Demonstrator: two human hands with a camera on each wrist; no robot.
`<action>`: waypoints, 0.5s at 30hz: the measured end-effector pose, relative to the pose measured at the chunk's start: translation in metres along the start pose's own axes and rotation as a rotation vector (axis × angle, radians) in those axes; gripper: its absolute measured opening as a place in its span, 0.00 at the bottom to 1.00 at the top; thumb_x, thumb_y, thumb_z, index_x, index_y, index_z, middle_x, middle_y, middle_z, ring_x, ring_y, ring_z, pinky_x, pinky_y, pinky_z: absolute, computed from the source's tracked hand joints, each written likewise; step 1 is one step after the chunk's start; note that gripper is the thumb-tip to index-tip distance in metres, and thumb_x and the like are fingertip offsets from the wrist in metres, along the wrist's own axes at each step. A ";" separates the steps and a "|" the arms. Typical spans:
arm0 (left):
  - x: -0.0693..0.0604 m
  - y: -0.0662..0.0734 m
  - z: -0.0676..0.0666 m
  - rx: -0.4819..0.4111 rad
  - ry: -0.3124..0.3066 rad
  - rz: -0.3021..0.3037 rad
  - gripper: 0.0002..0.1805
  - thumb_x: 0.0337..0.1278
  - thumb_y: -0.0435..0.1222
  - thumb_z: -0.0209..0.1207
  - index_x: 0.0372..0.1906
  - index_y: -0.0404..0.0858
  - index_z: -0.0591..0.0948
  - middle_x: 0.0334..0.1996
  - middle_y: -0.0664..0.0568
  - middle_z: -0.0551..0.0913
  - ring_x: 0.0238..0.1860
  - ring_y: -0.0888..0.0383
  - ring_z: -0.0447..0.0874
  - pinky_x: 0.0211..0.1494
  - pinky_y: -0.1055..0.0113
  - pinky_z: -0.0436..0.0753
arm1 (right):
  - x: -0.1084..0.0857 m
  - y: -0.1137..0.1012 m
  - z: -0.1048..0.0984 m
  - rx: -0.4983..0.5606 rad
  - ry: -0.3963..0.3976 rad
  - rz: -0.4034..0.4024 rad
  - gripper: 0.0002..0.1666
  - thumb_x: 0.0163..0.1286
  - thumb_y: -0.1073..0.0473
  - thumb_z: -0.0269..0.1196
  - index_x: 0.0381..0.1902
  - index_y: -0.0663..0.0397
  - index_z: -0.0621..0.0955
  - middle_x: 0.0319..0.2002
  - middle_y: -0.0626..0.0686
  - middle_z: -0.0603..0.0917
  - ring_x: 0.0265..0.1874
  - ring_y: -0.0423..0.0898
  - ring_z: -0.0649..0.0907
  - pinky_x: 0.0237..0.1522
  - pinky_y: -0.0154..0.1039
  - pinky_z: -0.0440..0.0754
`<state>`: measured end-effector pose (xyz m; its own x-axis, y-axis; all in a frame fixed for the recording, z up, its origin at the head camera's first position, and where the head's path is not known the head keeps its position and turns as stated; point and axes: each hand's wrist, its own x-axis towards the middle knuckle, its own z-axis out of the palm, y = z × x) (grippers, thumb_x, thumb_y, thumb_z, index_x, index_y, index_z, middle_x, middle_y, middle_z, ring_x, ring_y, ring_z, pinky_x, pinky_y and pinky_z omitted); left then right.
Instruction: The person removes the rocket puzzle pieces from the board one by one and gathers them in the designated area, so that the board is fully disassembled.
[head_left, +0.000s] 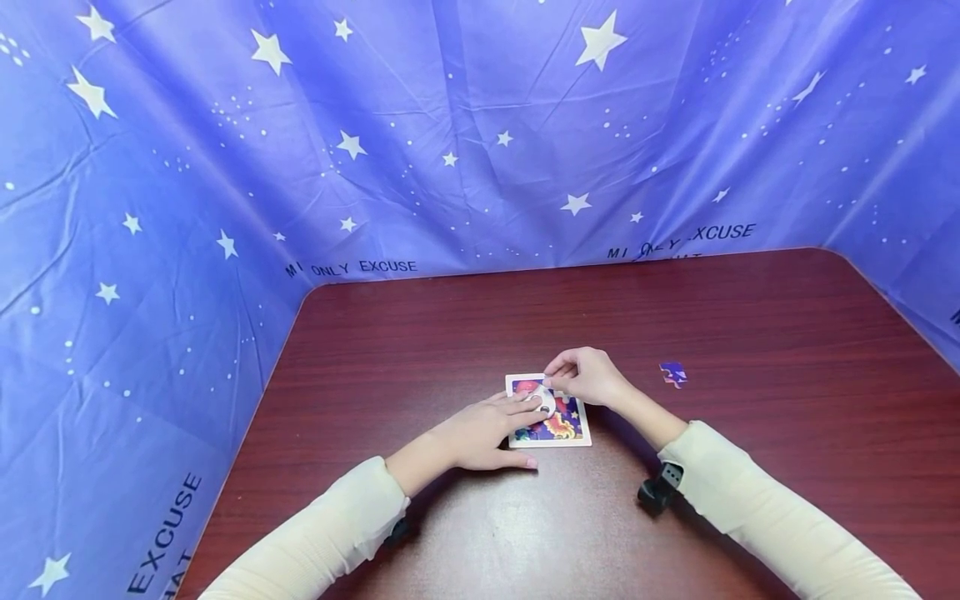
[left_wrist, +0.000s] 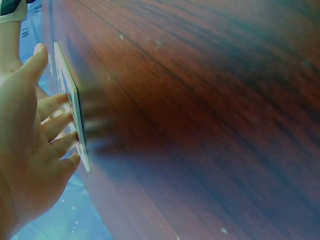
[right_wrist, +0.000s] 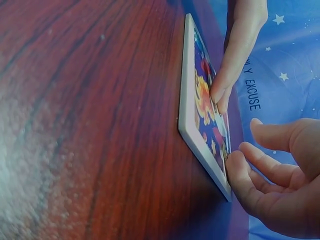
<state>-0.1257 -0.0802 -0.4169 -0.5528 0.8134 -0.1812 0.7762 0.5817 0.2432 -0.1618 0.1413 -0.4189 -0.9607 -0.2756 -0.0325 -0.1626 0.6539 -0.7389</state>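
Note:
A small jigsaw puzzle in a white-bordered tray point(head_left: 553, 444) lies on the table, its picture colourful with purple, red and yellow. Across its left part my left hand point(head_left: 483, 433) rests with spread, straight fingers, the thumb lying beyond the near edge. The left hand covers some of the picture. My right hand point(head_left: 592, 379) is at the tray's far right corner, fingers loosely bent. Its fingertips point(right_wrist: 236, 159) touch the puzzle by the border, while another digit stands clear of it. No piece shows between them. Near the right hand, a white gap point(head_left: 562, 397) shows in the picture.
One loose purple puzzle piece point(head_left: 673, 374) lies on the dark red wooden table point(head_left: 420, 333), right of the tray. A blue star-patterned curtain point(head_left: 465, 133) closes off the back and sides. Black wrist cameras point(head_left: 660, 489) sit at the cream sleeves.

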 end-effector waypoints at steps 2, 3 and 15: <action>0.000 0.000 0.000 -0.001 0.001 -0.001 0.39 0.60 0.62 0.52 0.73 0.51 0.62 0.75 0.55 0.59 0.77 0.57 0.54 0.80 0.58 0.54 | 0.000 -0.001 0.000 -0.004 -0.001 0.008 0.09 0.57 0.59 0.69 0.34 0.59 0.86 0.26 0.53 0.87 0.23 0.33 0.79 0.27 0.26 0.76; 0.000 0.000 0.001 -0.001 0.002 0.001 0.39 0.60 0.62 0.52 0.73 0.51 0.62 0.75 0.54 0.60 0.77 0.57 0.55 0.80 0.58 0.54 | 0.000 -0.001 0.000 -0.005 -0.001 0.012 0.09 0.57 0.59 0.69 0.34 0.59 0.86 0.26 0.53 0.87 0.23 0.33 0.79 0.27 0.26 0.76; 0.001 0.000 0.002 0.006 0.007 -0.001 0.39 0.60 0.63 0.51 0.73 0.53 0.61 0.75 0.55 0.60 0.77 0.57 0.55 0.80 0.59 0.55 | 0.002 -0.001 0.001 -0.042 -0.006 0.030 0.11 0.58 0.58 0.69 0.35 0.59 0.87 0.25 0.52 0.88 0.22 0.33 0.77 0.27 0.29 0.76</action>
<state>-0.1259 -0.0797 -0.4189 -0.5560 0.8127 -0.1745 0.7774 0.5827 0.2369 -0.1632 0.1393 -0.4189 -0.9639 -0.2598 -0.0582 -0.1433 0.6906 -0.7089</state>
